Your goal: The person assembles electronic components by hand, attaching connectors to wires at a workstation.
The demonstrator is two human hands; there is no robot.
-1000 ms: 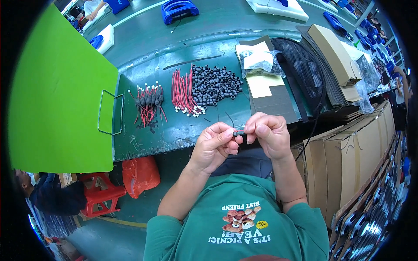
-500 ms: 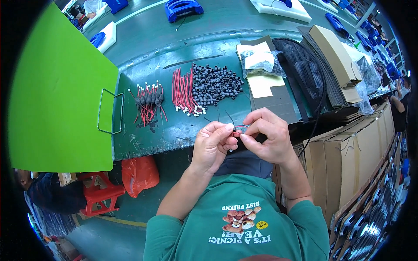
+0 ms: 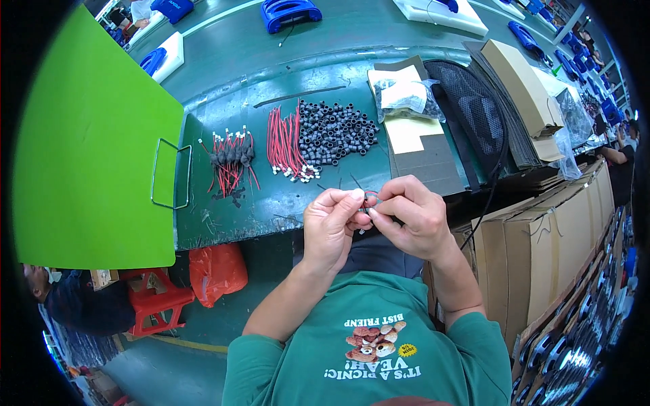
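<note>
While black collars point(image 3: 338, 132) crowd upper centre, the left hand point(image 3: 333, 220) and right hand point(image 3: 418, 215) pinch a red wire point(image 3: 372, 193) mid-frame!

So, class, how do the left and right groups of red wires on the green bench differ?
The left group has dark grey lumps partway along its wires; the right group shows none. White connectors mostly sit at the left group's far end, but at the right group's near end. The left group's wires splay; the right group's run roughly parallel. Both have red wires and rest on the green bench.
</note>
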